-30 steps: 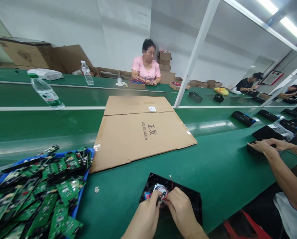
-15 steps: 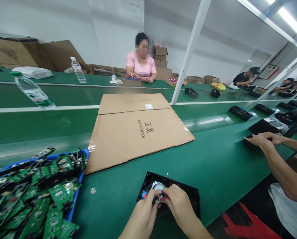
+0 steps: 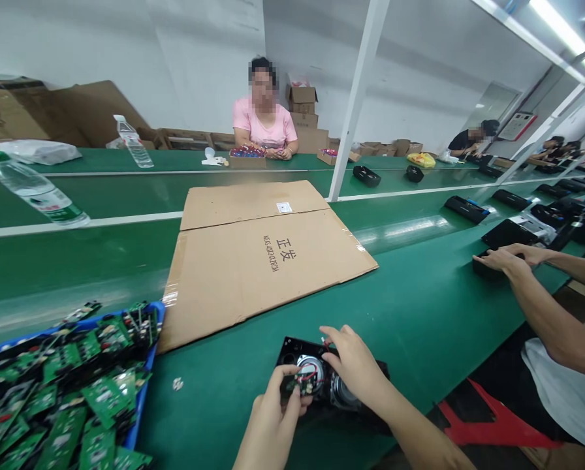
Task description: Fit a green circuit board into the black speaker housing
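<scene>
A black speaker housing (image 3: 292,349) lies on the green table at the bottom centre, with round silver speaker drivers (image 3: 311,367) and red wires inside it. My left hand (image 3: 273,418) pinches a small green circuit board (image 3: 302,386) with a red wire at the housing's near edge. My right hand (image 3: 354,365) rests on top of the housing, fingers spread over its right half, thumb close to the driver.
A blue tray (image 3: 155,326) heaped with green circuit boards stands at the left. A flat cardboard sheet (image 3: 263,254) lies beyond the housing. A co-worker's arms (image 3: 532,294) work on black housings at the right. Water bottles (image 3: 38,196) and other workers sit farther back.
My right hand has let go of the wires and moved up and right onto the housing. My left hand keeps the small board. The view has shifted, so everything sits further left.
</scene>
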A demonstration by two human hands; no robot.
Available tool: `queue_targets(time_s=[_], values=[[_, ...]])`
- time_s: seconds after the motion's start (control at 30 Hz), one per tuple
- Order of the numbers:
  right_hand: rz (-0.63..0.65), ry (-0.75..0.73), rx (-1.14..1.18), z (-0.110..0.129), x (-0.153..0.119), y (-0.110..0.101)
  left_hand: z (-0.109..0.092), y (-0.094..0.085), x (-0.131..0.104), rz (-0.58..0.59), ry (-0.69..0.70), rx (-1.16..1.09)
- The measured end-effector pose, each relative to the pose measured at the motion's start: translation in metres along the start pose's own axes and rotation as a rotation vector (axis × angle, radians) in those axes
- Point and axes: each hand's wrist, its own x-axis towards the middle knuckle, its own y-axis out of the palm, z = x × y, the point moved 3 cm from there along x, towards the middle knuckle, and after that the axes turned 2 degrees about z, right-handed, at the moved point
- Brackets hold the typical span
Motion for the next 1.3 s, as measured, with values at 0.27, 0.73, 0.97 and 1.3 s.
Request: queue_targets(time_s=[0.27, 0.73, 0.97, 1.3], values=[[-0.139, -0.064, 0.304, -0.009, -0.031, -0.01, 0.006, -0.009, 0.009, 0.032, -0.116, -0.204], [-0.408, -0.388, 0.01, 0.025, -0.059, 0.007, 0.018, 0.001, 0.009, 0.12, -0.016, -0.111], [-0.428, -0.399, 0.082, 0.025, -0.058, 0.015, -0.005, 0.015, -0.008, -0.046, 0.089, 0.114], [-0.126, -0.181, 0.518, 0.012, -0.051, 0.008, -0.009, 0.01, -0.004, -0.005, 0.083, 0.222]])
